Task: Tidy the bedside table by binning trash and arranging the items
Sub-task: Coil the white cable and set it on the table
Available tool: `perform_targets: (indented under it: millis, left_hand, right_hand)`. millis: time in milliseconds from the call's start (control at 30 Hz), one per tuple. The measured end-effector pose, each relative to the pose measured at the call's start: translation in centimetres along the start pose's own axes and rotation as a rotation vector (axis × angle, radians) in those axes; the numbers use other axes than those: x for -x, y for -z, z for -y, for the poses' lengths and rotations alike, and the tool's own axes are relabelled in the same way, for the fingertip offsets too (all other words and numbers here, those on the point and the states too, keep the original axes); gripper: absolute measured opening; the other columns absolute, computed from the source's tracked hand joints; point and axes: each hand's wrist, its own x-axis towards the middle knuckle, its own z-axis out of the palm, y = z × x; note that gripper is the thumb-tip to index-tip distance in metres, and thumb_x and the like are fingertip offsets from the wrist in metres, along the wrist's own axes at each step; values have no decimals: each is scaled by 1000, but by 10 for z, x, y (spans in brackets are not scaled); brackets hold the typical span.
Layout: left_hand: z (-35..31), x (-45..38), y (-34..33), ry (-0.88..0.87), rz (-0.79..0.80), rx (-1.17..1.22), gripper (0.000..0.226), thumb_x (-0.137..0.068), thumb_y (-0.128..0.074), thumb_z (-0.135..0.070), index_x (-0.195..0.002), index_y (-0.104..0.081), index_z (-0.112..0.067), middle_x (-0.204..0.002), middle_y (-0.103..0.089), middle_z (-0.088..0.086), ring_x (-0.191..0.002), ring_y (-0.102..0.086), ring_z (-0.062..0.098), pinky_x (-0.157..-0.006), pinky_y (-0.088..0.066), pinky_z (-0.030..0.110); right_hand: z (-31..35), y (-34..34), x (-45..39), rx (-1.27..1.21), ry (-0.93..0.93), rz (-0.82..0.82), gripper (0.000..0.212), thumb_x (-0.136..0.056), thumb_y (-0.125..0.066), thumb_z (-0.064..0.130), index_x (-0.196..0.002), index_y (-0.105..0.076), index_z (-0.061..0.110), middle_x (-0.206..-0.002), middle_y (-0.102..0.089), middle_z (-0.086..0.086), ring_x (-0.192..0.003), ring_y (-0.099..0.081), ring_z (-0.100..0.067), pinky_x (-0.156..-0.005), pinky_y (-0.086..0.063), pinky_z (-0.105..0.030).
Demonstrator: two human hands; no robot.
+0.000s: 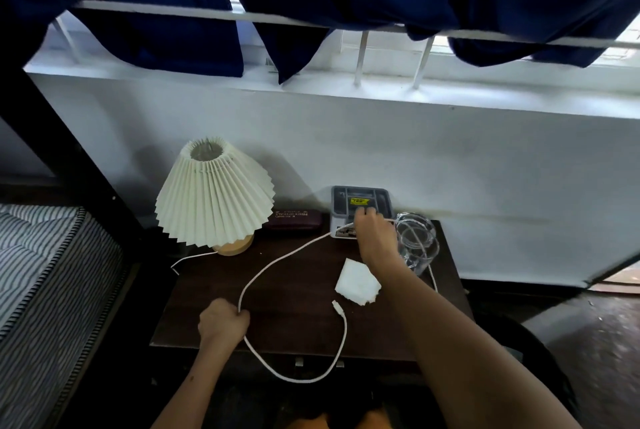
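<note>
The left hand (223,321) was closed in a fist around a long white braided charging cable (277,257), pinching it near the front left part of the dark brown wooden bedside table (298,321). From that fist the cable ran up and away in a wide curve to the right hand (374,226), whose fingers were curled shut on the same cable at the back of the table. Below the left fist the cable dropped over the table's front edge in a loop and came back up, its white plug (336,305) lying on the wood to the right of the fist. Just beyond the plug lay a crumpled white paper tissue (356,281), beneath the right forearm. Under the right hand's fingers sat a grey plastic compartment tray (339,196) with a yellow label. Just right of that hand stood a clear glass jar (415,241), with more cable trailing behind it. Left of the tray lay a maroon spectacle case (294,219), then a cream pleated-shade lamp with a wooden base (213,193).
</note>
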Motion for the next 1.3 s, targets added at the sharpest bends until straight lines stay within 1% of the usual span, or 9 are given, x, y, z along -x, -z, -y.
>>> perform_targets:
  millis: [133, 300, 467, 600, 733, 967, 1067, 1167, 1300]
  left_hand:
    - [-17, 25, 3, -117, -8, 34, 23, -82, -63, -20, -59, -62, -17, -72, -69, 7, -82, -67, 24, -73, -50, 26]
    - [-44, 53, 18, -271, -24, 46, 7, -84, -61, -19, -81, -65, -14, -93, -70, 9, -93, -67, 28, -88, -53, 35]
    - [-76, 85, 41, -456, -80, 113, 6, -87, -55, -15, -83, -56, -10, -96, -68, 13, -98, -61, 29, -79, -44, 32]
    - [-103, 112, 65, -593, -76, 214, 6, -84, -62, -12, -86, -57, -13, -96, -69, 8, -91, -63, 22, -78, -50, 32]
    - [-132, 142, 86, -714, -64, 296, 12, -82, -65, -8, -93, -62, -10, -99, -68, 9, -88, -63, 20, -78, -52, 29]
    - [-172, 191, 127, -860, -29, 401, 14, -83, -60, 1, -95, -65, -4, -100, -70, 19, -95, -67, 33, -88, -55, 46]
    - [-184, 207, 142, -953, -62, 345, 17, -84, -59, 1, -98, -66, -3, -99, -70, 18, -96, -66, 30, -87, -55, 39]
    - [-195, 223, 155, -1002, -99, 336, 16, -85, -59, 1, -99, -66, -2, -101, -70, 18, -96, -65, 28, -88, -54, 38]
    - [-202, 236, 175, -1037, -146, 376, 19, -86, -57, 1, -102, -67, -2, -99, -70, 16, -90, -66, 25, -82, -55, 33]
  right_hand:
    - [-17, 33, 7, 46, -63, -68, 47, -80, -64, -6, -123, -48, -1, -118, -58, -18, -106, -60, -30, -80, -53, -35]
    - [-31, 67, 28, 116, -139, -183, 30, -84, -61, 4, -113, -50, 6, -108, -58, -11, -96, -56, -23, -63, -41, -28]
    - [-32, 98, 55, 103, -226, -235, 30, -88, -56, 14, -116, -48, 6, -113, -55, -13, -99, -55, -24, -61, -39, -29]
    - [-31, 134, 77, 63, -307, -241, 16, -86, -54, 18, -100, -57, 10, -91, -65, -5, -81, -63, -22, -55, -36, -25]
    - [-29, 159, 99, -120, -385, -94, 14, -80, -61, 27, -75, -56, 14, -60, -46, 2, -53, -44, -14, -48, -29, -20]
    - [-10, 209, 132, -384, -416, 365, 20, -71, -67, 20, -59, -51, 16, -47, -56, 1, -38, -52, -14, -50, -38, -19]
    - [-1, 227, 133, -578, -320, 59, 36, -66, -78, 19, -91, -54, 10, -92, -59, -7, -69, -57, -20, -62, -47, -26]
    - [17, 253, 141, -951, -74, -343, 94, -66, -72, 1, -143, -23, 22, -140, -41, -9, -107, -56, -29, -80, -54, -39]
    - [35, 285, 154, -1041, 48, -367, 39, -71, -69, 3, -108, -63, 11, -97, -68, -15, -73, -65, -23, -66, -59, -38]
